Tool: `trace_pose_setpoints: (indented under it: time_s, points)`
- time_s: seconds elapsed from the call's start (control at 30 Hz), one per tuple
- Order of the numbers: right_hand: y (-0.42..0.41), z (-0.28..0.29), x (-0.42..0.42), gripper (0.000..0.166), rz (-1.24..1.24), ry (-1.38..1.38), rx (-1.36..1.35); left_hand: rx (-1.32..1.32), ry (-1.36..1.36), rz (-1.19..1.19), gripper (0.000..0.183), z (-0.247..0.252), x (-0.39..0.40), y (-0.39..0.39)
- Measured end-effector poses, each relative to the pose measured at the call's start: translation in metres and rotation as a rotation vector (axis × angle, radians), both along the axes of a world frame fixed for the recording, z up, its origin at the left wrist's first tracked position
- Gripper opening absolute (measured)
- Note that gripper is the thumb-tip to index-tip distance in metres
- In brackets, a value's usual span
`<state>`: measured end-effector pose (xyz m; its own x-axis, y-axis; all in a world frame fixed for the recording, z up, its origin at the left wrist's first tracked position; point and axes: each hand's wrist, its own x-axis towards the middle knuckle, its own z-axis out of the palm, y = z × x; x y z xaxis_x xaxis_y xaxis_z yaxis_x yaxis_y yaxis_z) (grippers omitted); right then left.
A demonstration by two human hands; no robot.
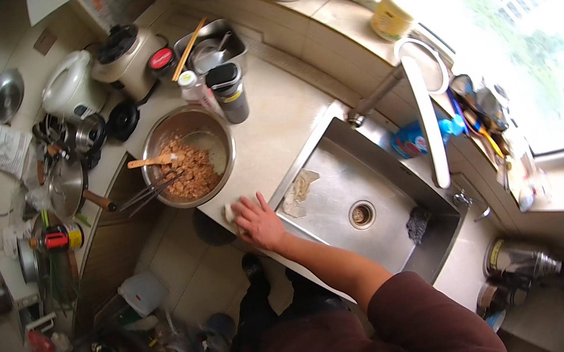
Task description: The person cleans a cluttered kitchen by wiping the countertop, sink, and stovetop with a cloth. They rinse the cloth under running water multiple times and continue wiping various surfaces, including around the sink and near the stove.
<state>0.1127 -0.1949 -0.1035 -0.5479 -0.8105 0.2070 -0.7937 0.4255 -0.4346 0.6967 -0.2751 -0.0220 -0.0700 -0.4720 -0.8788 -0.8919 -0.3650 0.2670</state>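
Note:
My right hand (258, 225) is on the pale counter edge, between a steel mixing bowl and the sink. A small whitish cloth-like thing (230, 212) shows under its fingers, mostly hidden. My left hand is out of view. The steel mixing bowl (229, 171) holds ground meat mixture (195, 176). A wooden spatula (148, 162) and a pair of dark metal tongs or a whisk (143, 196) lean over its rim. To the right, the steel sink (322, 247) has a beige scrap or cloth (300, 193) at its left side and a dark scouring pad (418, 225) near the far corner.
Behind the bowl stand a pinkish bottle (196, 92), a grey tumbler (231, 97) and a steel tray (237, 43) with chopsticks (191, 48). A saucepan (69, 189) sits left. The white faucet spout (427, 123) overhangs the sink's right side, near a blue detergent bottle (410, 140).

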Motion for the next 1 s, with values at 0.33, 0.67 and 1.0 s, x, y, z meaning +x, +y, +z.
trace_pose_setpoints:
  time_s: [0.33,0.67,1.0]
  points:
    - [0.239,0.001,0.187,0.042,-0.452,-0.148,0.243,0.093,0.113,-0.315,0.057,-0.065,-0.058,-0.148]
    - [0.365,0.01,0.348,0.048,-1.27,-0.159,0.263,0.138,0.026,-0.414,0.045,-0.109,-0.173,-0.241]
    - [0.498,0.025,0.424,0.038,-2.194,0.011,-0.162,0.129,0.073,-0.707,0.041,-0.056,-0.222,-0.184]
